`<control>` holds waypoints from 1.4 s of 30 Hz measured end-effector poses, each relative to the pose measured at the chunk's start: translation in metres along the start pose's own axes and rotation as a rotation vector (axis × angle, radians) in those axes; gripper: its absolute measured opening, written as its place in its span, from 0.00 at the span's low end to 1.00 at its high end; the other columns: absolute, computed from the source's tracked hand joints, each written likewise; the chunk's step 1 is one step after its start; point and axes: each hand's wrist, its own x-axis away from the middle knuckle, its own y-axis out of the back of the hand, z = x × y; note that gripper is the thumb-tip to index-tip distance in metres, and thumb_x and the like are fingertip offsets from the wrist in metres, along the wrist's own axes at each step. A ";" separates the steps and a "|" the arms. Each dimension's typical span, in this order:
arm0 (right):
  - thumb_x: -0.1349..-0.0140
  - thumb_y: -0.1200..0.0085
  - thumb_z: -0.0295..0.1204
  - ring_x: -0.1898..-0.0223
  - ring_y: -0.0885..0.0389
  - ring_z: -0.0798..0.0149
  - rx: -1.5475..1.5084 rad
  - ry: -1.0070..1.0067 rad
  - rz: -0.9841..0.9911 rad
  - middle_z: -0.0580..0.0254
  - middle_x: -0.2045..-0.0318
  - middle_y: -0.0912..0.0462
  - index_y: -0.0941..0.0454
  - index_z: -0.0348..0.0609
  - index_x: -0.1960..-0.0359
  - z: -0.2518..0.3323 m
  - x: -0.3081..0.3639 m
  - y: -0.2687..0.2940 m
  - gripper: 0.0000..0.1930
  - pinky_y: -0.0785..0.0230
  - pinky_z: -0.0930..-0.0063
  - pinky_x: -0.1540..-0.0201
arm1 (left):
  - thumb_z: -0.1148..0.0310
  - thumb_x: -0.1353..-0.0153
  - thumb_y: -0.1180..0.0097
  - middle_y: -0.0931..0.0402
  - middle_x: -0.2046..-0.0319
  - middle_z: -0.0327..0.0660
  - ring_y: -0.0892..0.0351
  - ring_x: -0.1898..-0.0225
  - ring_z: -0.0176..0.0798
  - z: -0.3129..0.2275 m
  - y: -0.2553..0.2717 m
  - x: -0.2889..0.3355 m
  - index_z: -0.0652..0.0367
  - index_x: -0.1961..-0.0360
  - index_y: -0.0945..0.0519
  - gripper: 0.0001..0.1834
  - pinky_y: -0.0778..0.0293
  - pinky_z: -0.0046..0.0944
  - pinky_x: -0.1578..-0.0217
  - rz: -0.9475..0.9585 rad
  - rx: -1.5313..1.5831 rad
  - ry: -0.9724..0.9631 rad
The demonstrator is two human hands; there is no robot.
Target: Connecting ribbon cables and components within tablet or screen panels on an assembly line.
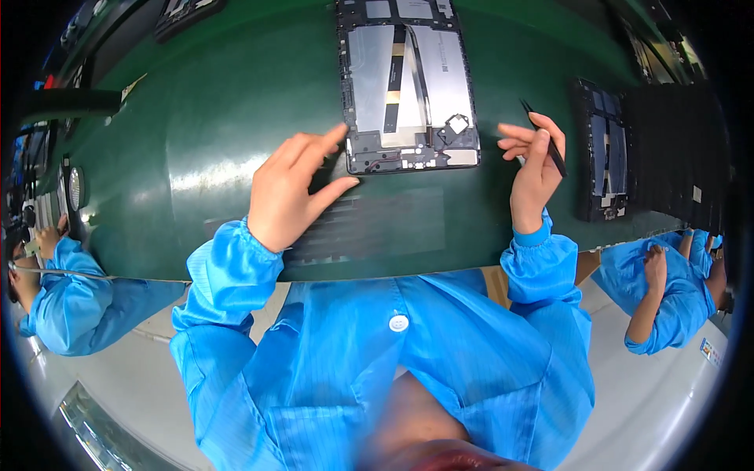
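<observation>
An opened tablet (369, 78) lies on the green work mat, its inner side up, with silver panels and a dark flat ribbon cable (394, 82) running down the middle. My left hand (294, 180) is beside its lower left corner, fingers spread, the index fingertip at the tablet's left edge and the thumb just below the corner. To the right of the tablet, my right hand (538, 161) holds a pair of black tweezers (556, 155) between thumb and index finger. The tweezers' tips point up and away from me, apart from the tablet.
A second opened tablet (606, 157) stands at the right next to a black panel (667, 149). Another dark device (187, 16) lies at the far left. Blue-sleeved co-workers (78, 294) sit on both sides. The green mat (220, 102) spreads around the tablet.
</observation>
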 end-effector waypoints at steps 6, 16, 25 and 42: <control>0.21 0.59 0.30 0.67 0.15 0.66 -0.113 0.141 0.375 0.54 0.66 0.13 0.30 0.38 0.41 0.032 0.016 -0.037 0.14 0.24 0.74 0.60 | 0.70 0.50 0.29 0.20 0.65 0.36 0.19 0.65 0.42 -0.007 -0.015 -0.005 0.53 0.62 0.15 0.12 0.21 0.41 0.65 -0.086 -0.121 -0.219; 0.41 0.35 0.20 0.61 0.14 0.56 0.162 0.196 0.634 0.57 0.63 0.15 0.21 0.40 0.57 0.054 0.014 -0.088 0.11 0.23 0.65 0.59 | 0.76 0.52 0.29 0.19 0.68 0.38 0.18 0.66 0.43 0.000 -0.017 -0.008 0.56 0.65 0.15 0.11 0.21 0.40 0.67 -0.205 0.007 -0.273; 0.43 0.33 0.18 0.60 0.13 0.60 0.140 0.153 0.590 0.58 0.63 0.14 0.24 0.39 0.56 0.038 0.020 -0.089 0.15 0.24 0.69 0.56 | 0.70 0.43 0.32 0.20 0.70 0.36 0.19 0.70 0.38 -0.007 -0.020 -0.003 0.55 0.63 0.17 0.08 0.24 0.38 0.71 -0.060 0.351 0.031; 0.46 0.33 0.19 0.62 0.15 0.58 0.141 0.152 0.621 0.63 0.67 0.13 0.23 0.43 0.55 0.041 0.016 -0.087 0.17 0.28 0.66 0.56 | 0.77 0.54 0.26 0.18 0.69 0.37 0.23 0.71 0.40 0.002 -0.026 -0.004 0.56 0.65 0.13 0.13 0.26 0.37 0.70 -0.213 0.205 -0.178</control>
